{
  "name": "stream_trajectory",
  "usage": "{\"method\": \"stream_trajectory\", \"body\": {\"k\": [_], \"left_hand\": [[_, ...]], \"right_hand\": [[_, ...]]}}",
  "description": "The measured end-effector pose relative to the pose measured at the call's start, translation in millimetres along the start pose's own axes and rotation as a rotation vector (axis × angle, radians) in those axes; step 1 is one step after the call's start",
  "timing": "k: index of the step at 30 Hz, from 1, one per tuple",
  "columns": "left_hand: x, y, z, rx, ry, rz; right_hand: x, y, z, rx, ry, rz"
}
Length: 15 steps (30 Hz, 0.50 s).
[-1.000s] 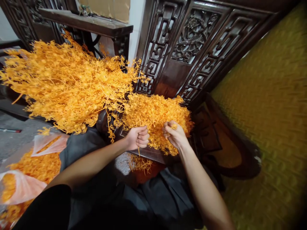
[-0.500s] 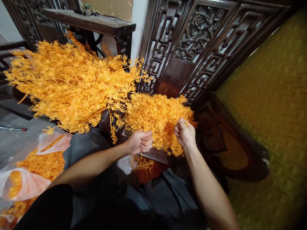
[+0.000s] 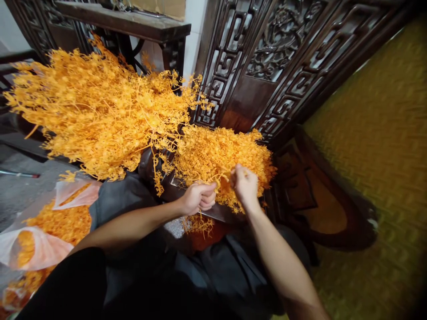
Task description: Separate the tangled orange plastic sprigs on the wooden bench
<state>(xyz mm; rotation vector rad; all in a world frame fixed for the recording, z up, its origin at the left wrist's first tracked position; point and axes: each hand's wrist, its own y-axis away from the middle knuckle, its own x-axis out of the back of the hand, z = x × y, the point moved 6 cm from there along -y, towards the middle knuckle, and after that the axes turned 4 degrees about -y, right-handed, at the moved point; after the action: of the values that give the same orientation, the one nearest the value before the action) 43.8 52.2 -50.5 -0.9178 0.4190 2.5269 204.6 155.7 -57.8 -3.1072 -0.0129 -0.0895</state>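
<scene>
My left hand [image 3: 197,198] is closed around the stems of a small bunch of orange artificial sprigs [image 3: 200,222], whose ends hang below the fist. My right hand [image 3: 245,183] pinches a single orange sprig [image 3: 223,176] that runs across to the left hand. Both hands sit in front of a low heap of orange sprigs [image 3: 220,153] on the dark wooden seat edge. A much larger pile of long orange branches [image 3: 96,111] spreads out to the left.
A carved dark wooden bench back [image 3: 267,58] stands behind the heaps. A yellow woven cushion [image 3: 376,146] fills the right. Clear plastic bags of orange sprigs [image 3: 43,240] lie on the floor at lower left. My lap is covered in dark grey cloth [image 3: 216,271].
My right hand went up into the heap, then came back left toward the left hand, drawing out one sprig. The left hand stayed shut on its bunch.
</scene>
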Motion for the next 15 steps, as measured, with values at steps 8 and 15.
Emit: {"method": "stream_trajectory", "body": {"k": [8,15], "left_hand": [[14.3,-2.1,16.3,-0.072,-0.044,0.03],[17.4,-10.3,-4.0,-0.025,-0.141,0.129]], "right_hand": [[7.2,8.5,-18.9,0.027,-0.018,-0.105],[-53.0,61.0,-45.0,0.143,0.227,-0.373]]}}
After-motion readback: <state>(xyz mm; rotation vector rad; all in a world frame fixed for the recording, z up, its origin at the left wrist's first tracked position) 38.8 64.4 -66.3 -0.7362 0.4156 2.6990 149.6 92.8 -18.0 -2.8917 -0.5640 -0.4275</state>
